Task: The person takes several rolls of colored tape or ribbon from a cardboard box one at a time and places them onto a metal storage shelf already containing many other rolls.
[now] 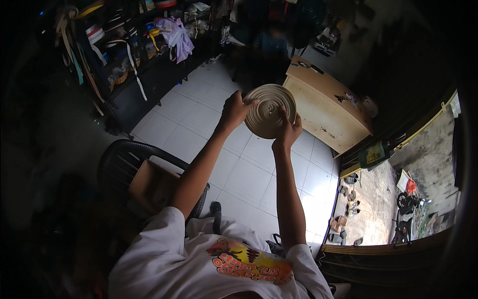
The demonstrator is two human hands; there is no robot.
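A flat round coil of beige strap or webbing (264, 122), wound in a tight spiral, is held up in front of me with its face toward me. On its left edge my left hand (235, 110) is closed, the thumb lying over the face and the other fingers behind. My right hand (288, 130) grips the lower right edge, its thumb pressed on the face near the centre of the spiral. Both arms are stretched out forward over the tiled floor. The back of the coil is hidden.
A wooden desk (318, 109) with small items stands ahead right. Dark shelves (119, 62) with straps and rolls line the left. A black chair (127, 149) bearing a cardboard box (153, 185) is near my left arm. Sandals (342, 220) lie by the doorway. Someone (273, 45) is dimly visible ahead.
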